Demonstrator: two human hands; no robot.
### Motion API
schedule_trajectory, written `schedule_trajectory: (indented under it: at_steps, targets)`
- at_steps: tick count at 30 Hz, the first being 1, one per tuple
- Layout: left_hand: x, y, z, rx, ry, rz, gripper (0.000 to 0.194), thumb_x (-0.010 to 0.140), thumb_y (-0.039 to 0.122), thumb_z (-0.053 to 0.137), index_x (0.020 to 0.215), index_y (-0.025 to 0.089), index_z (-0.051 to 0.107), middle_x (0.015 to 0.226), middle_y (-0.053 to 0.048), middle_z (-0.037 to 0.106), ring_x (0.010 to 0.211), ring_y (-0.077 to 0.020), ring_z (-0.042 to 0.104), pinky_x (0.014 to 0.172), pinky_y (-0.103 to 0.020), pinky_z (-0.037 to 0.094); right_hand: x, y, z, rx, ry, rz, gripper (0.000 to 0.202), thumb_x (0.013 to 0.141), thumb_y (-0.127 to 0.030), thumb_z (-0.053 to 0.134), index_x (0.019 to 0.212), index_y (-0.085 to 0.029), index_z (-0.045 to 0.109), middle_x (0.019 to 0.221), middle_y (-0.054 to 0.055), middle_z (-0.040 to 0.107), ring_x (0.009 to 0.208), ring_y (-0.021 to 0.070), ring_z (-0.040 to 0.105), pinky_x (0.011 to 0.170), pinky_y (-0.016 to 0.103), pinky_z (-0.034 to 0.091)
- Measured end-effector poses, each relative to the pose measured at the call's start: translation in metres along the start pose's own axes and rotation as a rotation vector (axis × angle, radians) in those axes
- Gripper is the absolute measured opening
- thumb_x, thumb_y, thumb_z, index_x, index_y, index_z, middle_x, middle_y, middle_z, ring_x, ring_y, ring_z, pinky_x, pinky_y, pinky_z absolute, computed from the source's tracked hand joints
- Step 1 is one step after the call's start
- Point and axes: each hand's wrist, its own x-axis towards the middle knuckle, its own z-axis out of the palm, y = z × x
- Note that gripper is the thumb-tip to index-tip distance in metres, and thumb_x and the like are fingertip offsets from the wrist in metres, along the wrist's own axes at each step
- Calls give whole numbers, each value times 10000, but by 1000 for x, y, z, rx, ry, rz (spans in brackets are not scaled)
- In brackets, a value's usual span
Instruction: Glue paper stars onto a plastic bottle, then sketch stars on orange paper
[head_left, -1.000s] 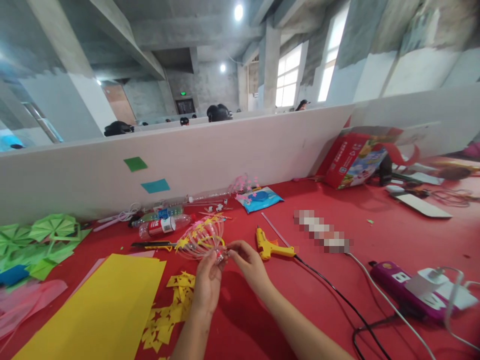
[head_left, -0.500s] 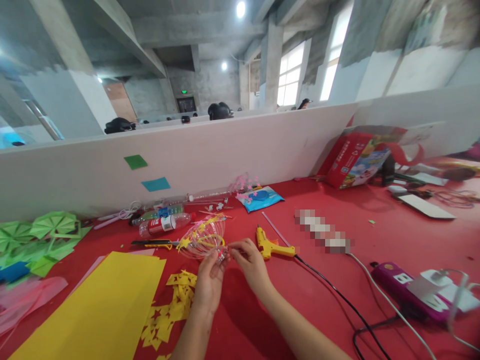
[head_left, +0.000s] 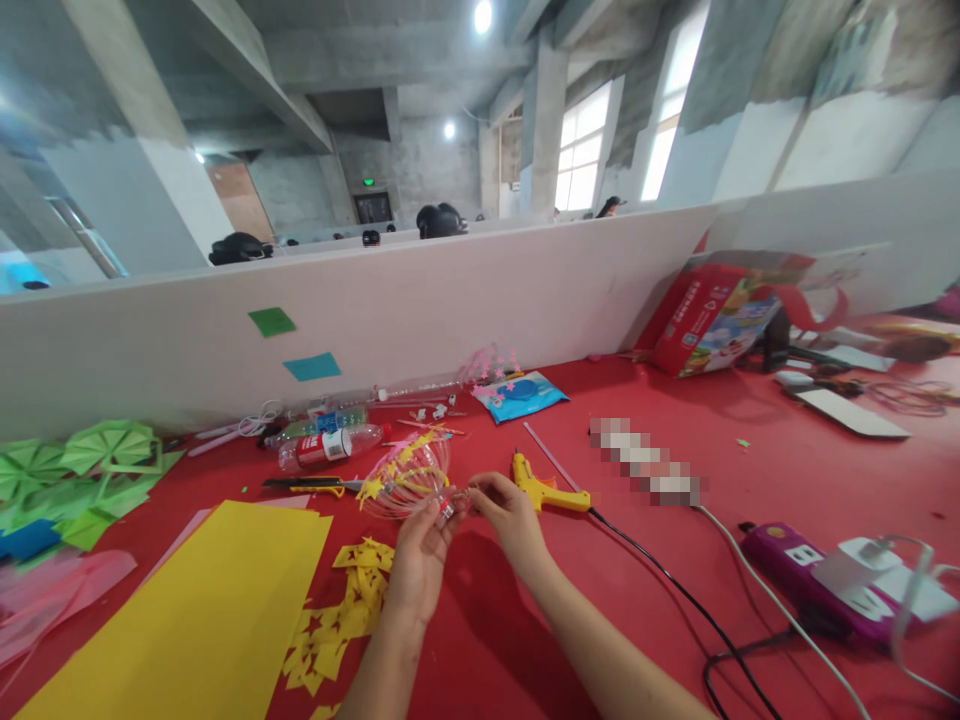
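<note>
My left hand (head_left: 422, 545) is closed around the neck end of a cut clear plastic bottle (head_left: 448, 506). Its curved plastic strips (head_left: 405, 488) fan out to the upper left and carry yellow and pink stars. Right of the neck, my right hand (head_left: 506, 515) pinches with thumb and forefinger at the bottle's end; what lies between the fingertips is too small to make out. A yellow glue gun (head_left: 551, 494) rests just beyond my right hand.
Yellow sheets (head_left: 195, 600) and star-cut scraps (head_left: 352, 600) lie at the left. Behind are scissors (head_left: 311, 485), a bottle (head_left: 330, 447) and a blue packet (head_left: 521, 397). A purple power strip (head_left: 817, 580) with cables is at the right. A white partition (head_left: 480, 290) stands behind.
My right hand has shifted slightly right, still pinching near the bottle's end. My left hand and the bottle have barely moved.
</note>
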Motion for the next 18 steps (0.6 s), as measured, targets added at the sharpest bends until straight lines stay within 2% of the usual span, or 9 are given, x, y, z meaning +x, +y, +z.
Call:
schedule_trajectory:
  at_steps: [3,7,12,18]
  targets:
    - [0,1,-2,-24,-4,-33,302,653,318,803,888,143,728,961,-94,752,852,-213,701,885,-369,516,1,0,-1,52,74,3,291,639,-453,725,731,-217,583,629,-27,558,554,148,530,555,286,458]
    - [-2,-1,-2,-44,-49,-90,366,651,339,806,943,136,718,1024,-117,738,936,-253,688,902,-397,504,0,-2,-1,97,128,11,311,635,-460,727,690,-205,557,591,-39,544,534,134,519,543,268,442]
    - [-4,-5,-1,-49,-65,-132,327,654,268,822,936,133,727,986,-91,751,966,-247,680,922,-377,497,-6,-4,2,115,150,18,270,678,-438,706,719,-199,588,645,-12,615,606,155,563,600,284,455]
    - [-2,-1,0,-97,-77,-189,232,694,256,778,872,115,730,954,-121,752,909,-261,698,951,-431,489,-6,-2,2,75,158,-12,265,643,-415,741,696,-211,580,667,-13,593,655,170,532,636,297,430]
